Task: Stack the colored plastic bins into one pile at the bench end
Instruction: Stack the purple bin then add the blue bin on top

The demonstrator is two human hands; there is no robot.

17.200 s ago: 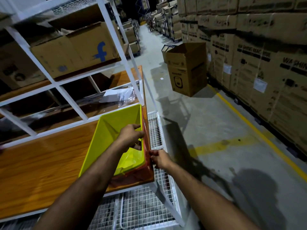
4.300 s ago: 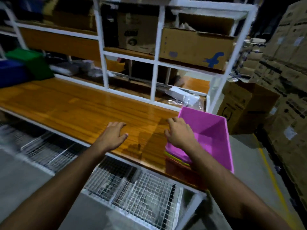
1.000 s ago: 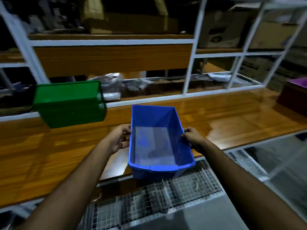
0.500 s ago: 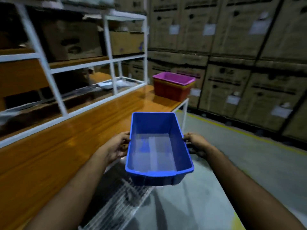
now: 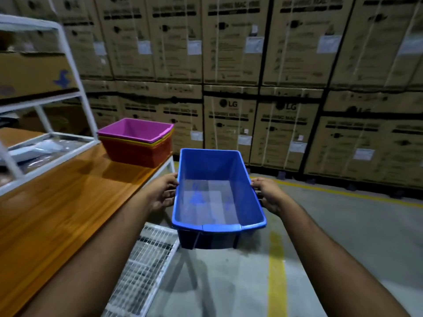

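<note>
Both bare forearms reach forward from lower frame corners, roughly level, elbows out of frame. Left hand (image 5: 161, 193) clamps left long rim of blue bin (image 5: 217, 195): thumb up at rim, fingers (image 5: 168, 199) curled against outer wall. Right hand (image 5: 266, 194) mirrors it on right long rim, thumb near top edge, fingers apparently wrapped under rim, though wall hides their tips. Wrists straight, palms facing each other, hands well apart.
</note>
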